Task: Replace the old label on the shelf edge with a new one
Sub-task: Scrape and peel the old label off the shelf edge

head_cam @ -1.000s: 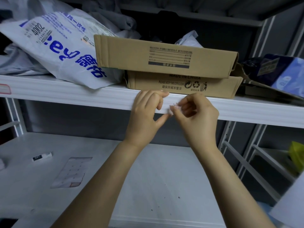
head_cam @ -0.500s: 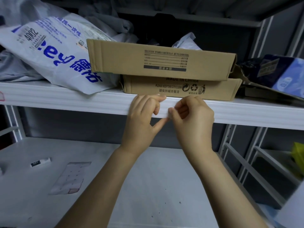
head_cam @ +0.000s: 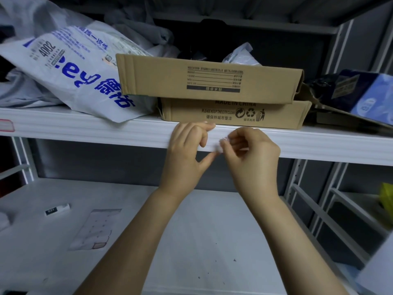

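Note:
Both hands are at the front edge of the white shelf [head_cam: 106,133], below the cardboard boxes. My left hand [head_cam: 187,154] rests against the edge with curled fingers, its thumb stretched toward the right hand. My right hand [head_cam: 251,160] pinches a small crumpled scrap of the old label [head_cam: 222,143], white with a trace of red, right at the shelf edge. How much of the label still sticks to the edge is hidden by the fingers. A sheet of labels [head_cam: 95,228] lies on the lower shelf, with one red-bordered label at its bottom corner.
Two flat cardboard boxes [head_cam: 212,81] are stacked on the shelf above my hands, with a white printed bag [head_cam: 70,69] to their left and a blue package [head_cam: 361,92] to the right. Another red-bordered label [head_cam: 6,125] sits at the far left edge. A small white tube [head_cam: 57,209] lies on the lower shelf.
Both hands stayed at the same spot on the shelf edge. My right hand's fingers have worked at the label scrap, which now shows crumpled between them.

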